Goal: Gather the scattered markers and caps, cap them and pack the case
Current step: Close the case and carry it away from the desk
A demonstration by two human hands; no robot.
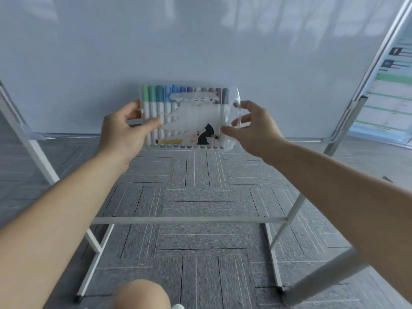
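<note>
Left hand (124,132) grips the clear marker case (189,117) by its left edge; right hand (256,130) pinches its handle end, markers (160,94) racked inside, above grey carpet (196,197).

No word or number can be read. The clear lid of the marker case (189,117) carries a printed sheet (196,121) with a black cat-shaped figure low on its right side. A short row of dark marks runs along the sheet's upper edge; they look like lettering but are too blurred to make out. At the right edge of the view, a wall chart (392,90) behind a glass panel shows two dark blocks with coloured bars beside them, above green bands and pale lines. Any writing on the chart is too small and soft to read.
</note>
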